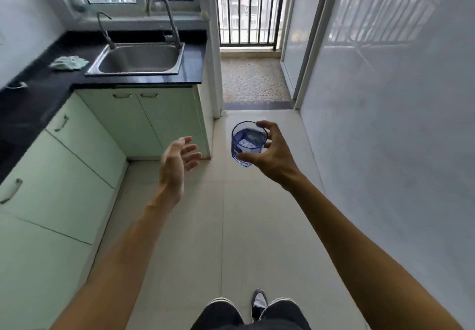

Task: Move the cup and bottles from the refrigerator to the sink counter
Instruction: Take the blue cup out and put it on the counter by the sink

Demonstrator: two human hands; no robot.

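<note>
A blue see-through glass cup point(248, 143) hangs upright over the tiled floor, gripped from the right side by my right hand point(270, 153). To its left, my left hand point(177, 161) is held out with fingers spread and nothing in it. The black sink counter point(191, 71) lies ahead and to the left, with a steel sink point(138, 58) set into it. No bottles and no refrigerator are in view.
A crumpled light green cloth point(68, 63) lies on the counter left of the sink. Two faucets point(167, 19) rise behind the basin. Pale green cabinets point(144, 119) stand below. A barred balcony doorway point(250, 8) is ahead; a white wall point(398, 124) runs along the right.
</note>
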